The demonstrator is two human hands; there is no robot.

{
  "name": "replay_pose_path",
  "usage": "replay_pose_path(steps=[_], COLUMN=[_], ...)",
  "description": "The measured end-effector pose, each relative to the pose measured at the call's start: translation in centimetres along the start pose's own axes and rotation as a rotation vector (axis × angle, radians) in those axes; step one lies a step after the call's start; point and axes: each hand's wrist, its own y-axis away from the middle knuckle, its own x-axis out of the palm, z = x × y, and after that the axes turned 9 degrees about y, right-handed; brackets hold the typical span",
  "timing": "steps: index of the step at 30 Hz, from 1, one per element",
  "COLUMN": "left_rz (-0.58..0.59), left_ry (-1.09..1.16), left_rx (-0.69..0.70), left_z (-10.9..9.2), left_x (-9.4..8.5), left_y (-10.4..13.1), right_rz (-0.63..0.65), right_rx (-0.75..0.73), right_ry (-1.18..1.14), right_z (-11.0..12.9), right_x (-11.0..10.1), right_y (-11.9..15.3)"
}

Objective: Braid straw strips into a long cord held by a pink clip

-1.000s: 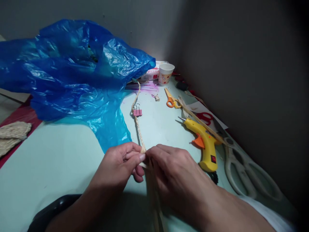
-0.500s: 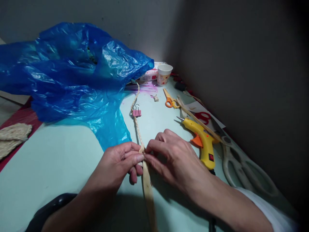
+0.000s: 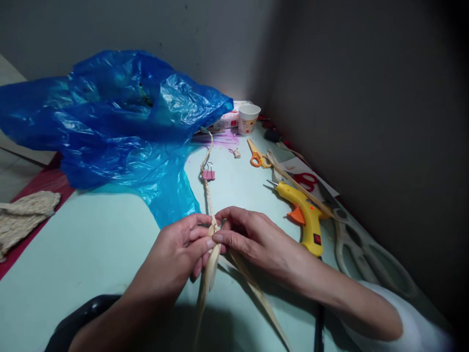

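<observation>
Braided cord [image 3: 209,198] of pale, flat plant fibre runs away from the wearer down the middle of a pale green tabletop [image 3: 106,239], its near end held between two bare hands. Loose fibre strands [image 3: 258,291] fan out from that end towards the wearer, some hanging below the fingers and one slanting off to the right. The left hand [image 3: 179,247] is nearly closed, thumb and fingers pinching the cord's near end. The right hand [image 3: 256,239] meets it there, thumb tip beside the left thumb, fingers curled in and closed on the same spot.

Right of the hands lie large pale-handled scissors [image 3: 361,256] and a yellow glue gun [image 3: 310,222] with an orange trigger, its metal nozzle pointing away and to the left. At far left is a woven fibre piece [image 3: 29,215], partly out of view.

Farther along, a pink binder clip [image 3: 208,175] grips the cord. To its right are red-handled scissors [image 3: 307,181], by white paper, and small orange-handled scissors [image 3: 256,157]. A small fibre scrap [image 3: 237,154] lies between clip and orange handles. A crumpled blue plastic bag [image 3: 124,127] fills the left side, the cord's far end reaching its edge. At the back, a printed paper cup [image 3: 248,121] stands before a grey wall [image 3: 220,44].
</observation>
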Motion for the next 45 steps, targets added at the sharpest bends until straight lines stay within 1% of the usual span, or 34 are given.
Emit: replay_pose_path(steps=[3,5,7,10,15,18,23,26,28,32,34,36,38,41,43,45], left_rz=[-0.066,-0.083,-0.084,-0.097,-0.102,-0.142,-0.087,-0.124,-0.174,-0.257,-0.268,-0.28,-0.316,-0.393,-0.451,-0.499], left_ry=[0.048,0.073,0.041,-0.129,-0.419,-0.584,-0.798,-0.901,-0.961,-0.963,-0.961,-1.006,-1.1,-1.322,-1.455,-1.537], left_rx=[-0.001,0.0,0.019,0.076,0.19,0.269,0.315,0.33,0.364,0.506,0.585,0.696,0.851,1.062,1.156,1.231], left_z=[0.2,0.3,0.4,0.3,0.2,0.1,-0.1,-0.2,-0.1,1.0,2.0,2.9,3.6,4.2,4.3,4.6], left_x=[0.2,0.3,0.3,0.1,0.0,-0.1,-0.7,-1.0,-0.9,-0.2,0.2,0.4,0.5,0.5,0.6,1.0], left_y=[0.3,0.3,0.3,0.3,0.5,0.6,0.7,0.8,1.1,1.6,1.7,1.7,1.6,1.4,1.3,1.3], right_rz=[0.006,0.026,0.036,0.008,-0.01,-0.021,-0.054,-0.081,-0.117,-0.178,-0.183,-0.181,-0.161,-0.096,-0.054,-0.027], right_rx=[-0.018,-0.025,-0.013,0.014,0.001,-0.012,-0.013,-0.014,-0.007,0.004,-0.006,-0.012,-0.008,0.021,0.044,0.063], right_ry=[-0.009,0.012,0.046,0.1,0.158,0.163,0.138,0.103,0.085,0.008,-0.051,-0.115,-0.207,-0.374,-0.477,-0.576], right_z=[-0.2,-0.3,-0.3,-0.2,0.0,-0.1,-0.4,-0.6,-0.5,-0.3,-0.3,-0.4,-0.5,-0.3,0.1,0.4], right_x=[0.0,0.1,0.1,0.3,0.6,0.8,1.3,1.7,1.9,2.2,2.3,2.5,2.6,2.6,2.5,2.4], right_y=[-0.2,-0.4,-0.5,-0.4,0.2,0.2,-0.5,-0.7,-0.7,-0.4,-0.4,-0.5,-0.5,-0.6,-0.6,-0.6])
